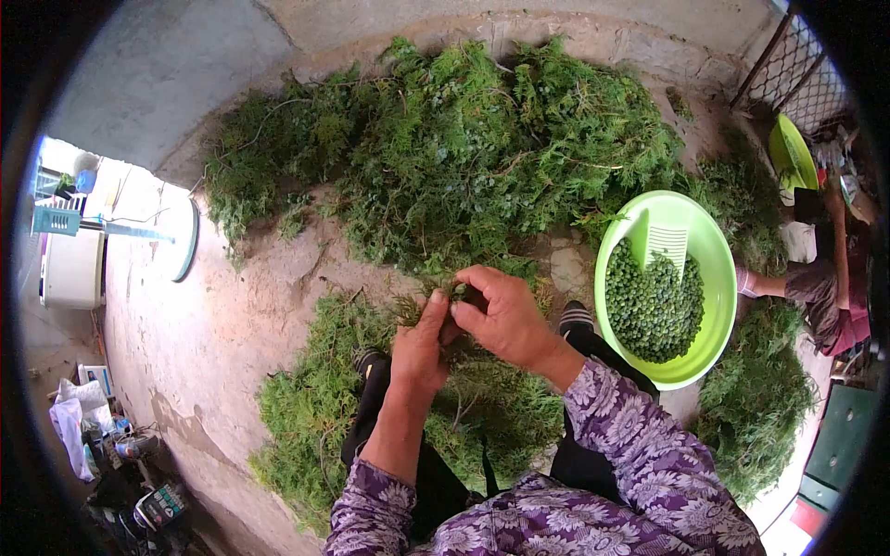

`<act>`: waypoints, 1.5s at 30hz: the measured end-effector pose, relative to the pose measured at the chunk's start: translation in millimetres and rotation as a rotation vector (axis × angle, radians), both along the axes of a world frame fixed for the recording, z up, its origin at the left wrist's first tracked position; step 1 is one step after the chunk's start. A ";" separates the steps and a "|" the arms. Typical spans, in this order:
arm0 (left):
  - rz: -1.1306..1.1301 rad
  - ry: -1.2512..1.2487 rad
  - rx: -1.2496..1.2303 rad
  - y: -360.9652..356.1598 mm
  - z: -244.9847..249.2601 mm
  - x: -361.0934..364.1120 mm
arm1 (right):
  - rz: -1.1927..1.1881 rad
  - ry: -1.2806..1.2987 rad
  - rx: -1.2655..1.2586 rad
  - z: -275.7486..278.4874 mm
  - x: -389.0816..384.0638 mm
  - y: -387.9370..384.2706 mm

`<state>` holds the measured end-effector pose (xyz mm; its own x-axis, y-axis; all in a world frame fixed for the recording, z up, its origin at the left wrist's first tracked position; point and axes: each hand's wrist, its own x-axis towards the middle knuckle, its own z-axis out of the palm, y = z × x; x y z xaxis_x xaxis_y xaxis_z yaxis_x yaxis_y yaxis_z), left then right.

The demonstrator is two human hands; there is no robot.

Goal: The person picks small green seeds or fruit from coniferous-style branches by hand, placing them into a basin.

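My left hand (422, 347) is closed on a small green sprig (406, 310), thumb pointing up. Right beside it, my right hand (508, 320) has its thumb and index finger bent together at the sprig's tip, around a small green bit (457, 291) too small to name surely. To the right stands a light green plastic basin (718, 338) with a built-in ribbed washboard (667, 243). Many small round green cones or berries (654, 310) fill its bottom.
A long heap of cut evergreen branches (464, 148) lies along the wall, with more branches (311, 408) around my feet. At right, another person (825, 296) sits near a second green basin (793, 153). Assorted objects (139, 473) lie at lower left.
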<state>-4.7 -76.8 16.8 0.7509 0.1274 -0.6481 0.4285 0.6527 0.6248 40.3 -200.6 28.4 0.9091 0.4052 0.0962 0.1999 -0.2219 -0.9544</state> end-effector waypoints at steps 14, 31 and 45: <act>-0.086 -0.023 -0.060 22.2 2.5 -15.0 | 0.099 1.039 0.868 11.4 31.5 -41.9; 0.010 -0.371 -0.383 38.0 5.2 -14.2 | -0.337 0.224 -0.446 -10.6 59.5 -132.5; -0.075 -0.136 -0.128 18.9 5.3 -8.1 | 0.263 0.474 0.188 1.1 22.6 -28.4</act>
